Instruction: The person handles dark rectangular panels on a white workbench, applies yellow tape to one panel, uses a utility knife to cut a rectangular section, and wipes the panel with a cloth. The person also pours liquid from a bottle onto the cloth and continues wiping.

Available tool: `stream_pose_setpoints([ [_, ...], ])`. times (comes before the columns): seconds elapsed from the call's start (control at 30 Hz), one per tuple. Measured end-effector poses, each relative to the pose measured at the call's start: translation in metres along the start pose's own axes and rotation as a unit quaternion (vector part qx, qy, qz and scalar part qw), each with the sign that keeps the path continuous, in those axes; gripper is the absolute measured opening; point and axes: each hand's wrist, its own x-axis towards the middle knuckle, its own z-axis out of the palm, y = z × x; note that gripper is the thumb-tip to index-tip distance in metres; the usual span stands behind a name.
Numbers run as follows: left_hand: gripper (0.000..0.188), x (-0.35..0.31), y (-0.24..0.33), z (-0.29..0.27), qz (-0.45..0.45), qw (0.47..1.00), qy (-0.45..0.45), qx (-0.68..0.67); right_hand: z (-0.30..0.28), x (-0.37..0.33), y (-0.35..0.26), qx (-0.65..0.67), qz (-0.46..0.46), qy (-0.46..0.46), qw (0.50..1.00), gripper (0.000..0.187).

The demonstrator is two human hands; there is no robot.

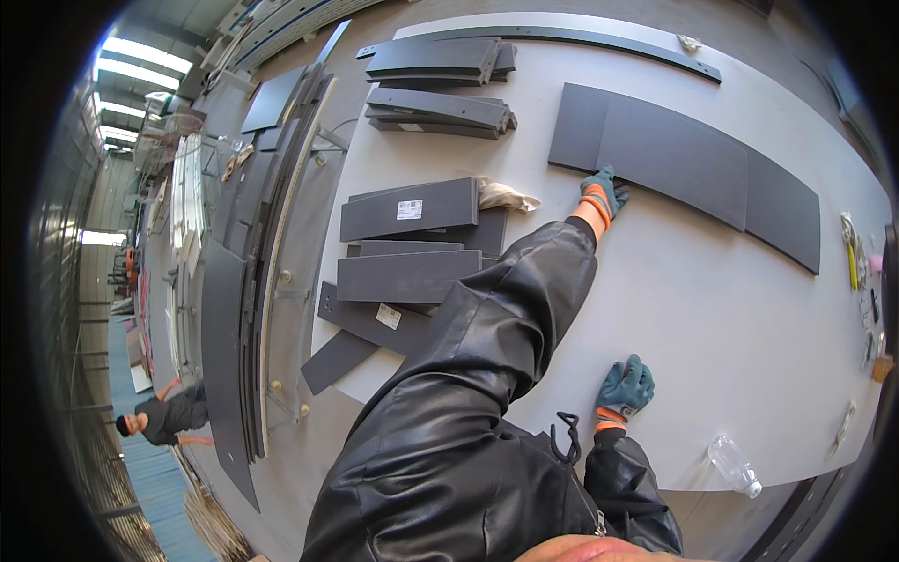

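My left hand (604, 194) lays its gloved fingers (611, 178), slightly spread, flat on the near edge of the long dark panel (684, 159). The panel's long axis runs rightward across the desk (730, 337). My right hand (626, 386) rests curled, well apart.

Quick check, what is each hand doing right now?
Left hand: gloved, fingers spread open, pressing on the edge of the long dark panel; not gripping it.
Right hand: gloved, resting on the grey table, fingers loosely curled, holding nothing.
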Motion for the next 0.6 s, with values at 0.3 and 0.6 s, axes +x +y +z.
stream_pose_setpoints([
  [0.3,0.033,-0.032,-0.01,-0.008,0.024,0.999,0.018,0.018,-0.001,0.002,0.002,-0.01,-0.019,-0.001,1.0,0.034],
  [0.6,0.042,-0.039,0.025,-0.011,0.053,0.995,0.08,0.014,-0.001,-0.001,-0.004,-0.016,-0.01,-0.011,1.0,0.033],
])
